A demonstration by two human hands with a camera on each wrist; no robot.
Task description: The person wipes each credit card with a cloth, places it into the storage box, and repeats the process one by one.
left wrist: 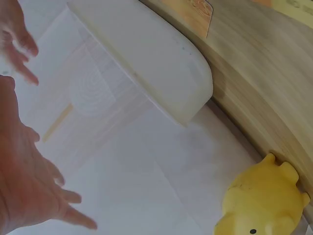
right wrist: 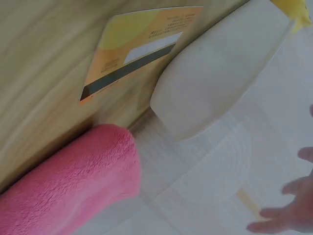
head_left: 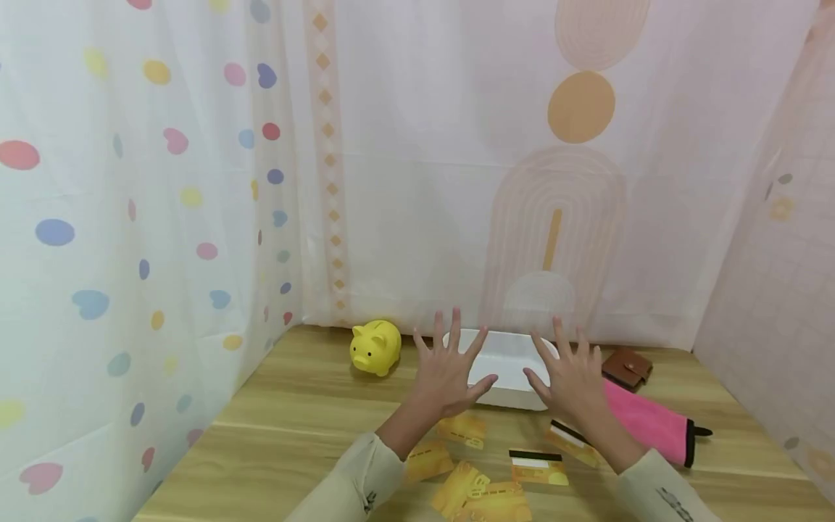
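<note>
- Head view looks forward and down from well back.
- Wrist views sit close, tilted, both sharing the white box (left wrist: 146, 58) beyond the fingers (right wrist: 288, 215).

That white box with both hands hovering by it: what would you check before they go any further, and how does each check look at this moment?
1. Left hand open, fingers spread: ok.
2. Right hand open, holding nothing: ok.
3. White box lies between the hands: ok.
4. Hands touching the box: cannot tell.
5. Yellow piggy bank stands apart from the box: ok.
6. Pink cloth clear of the box: cannot tell.
</note>
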